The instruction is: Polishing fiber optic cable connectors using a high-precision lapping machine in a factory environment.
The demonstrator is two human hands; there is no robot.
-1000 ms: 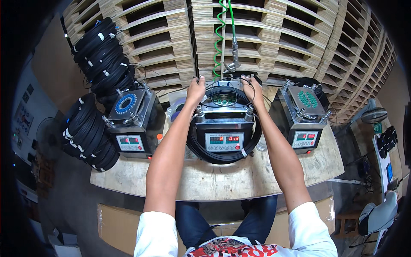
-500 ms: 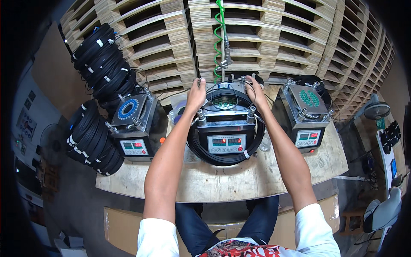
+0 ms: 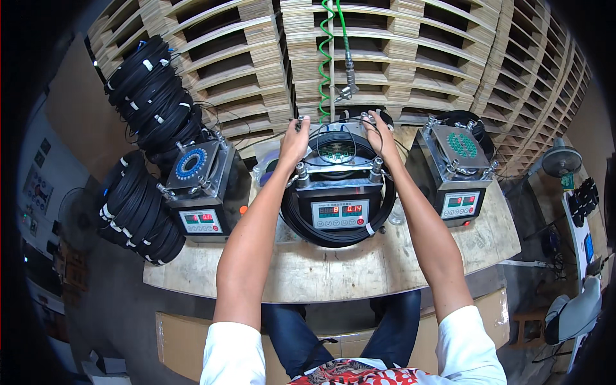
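Note:
My left hand (image 3: 296,141) is closed on a metal clamp post (image 3: 300,120) at the back left corner of the middle polishing machine (image 3: 337,191). My right hand (image 3: 381,138) grips the matching clamp post (image 3: 366,117) at the back right corner, its thumb and fingers at the top. Between my hands is the machine's top plate, with green connectors (image 3: 338,156) set in it. A large coil of black cable (image 3: 340,241) lies around the machine, and a thin black strand loops across the top near my right hand. The front panel (image 3: 340,215) shows lit red digits.
Similar machines stand at left (image 3: 196,179) and right (image 3: 459,167). Stacked black cable coils (image 3: 154,96) rise at the far left. A metal air gun (image 3: 348,80) hangs on a green hose before wooden pallets (image 3: 430,48). The wooden table's front edge (image 3: 333,299) is near my legs.
My right hand has shifted slightly left, its fingers now closed over the post. The hanging air gun has swung to the right. The digits on the middle panel have changed.

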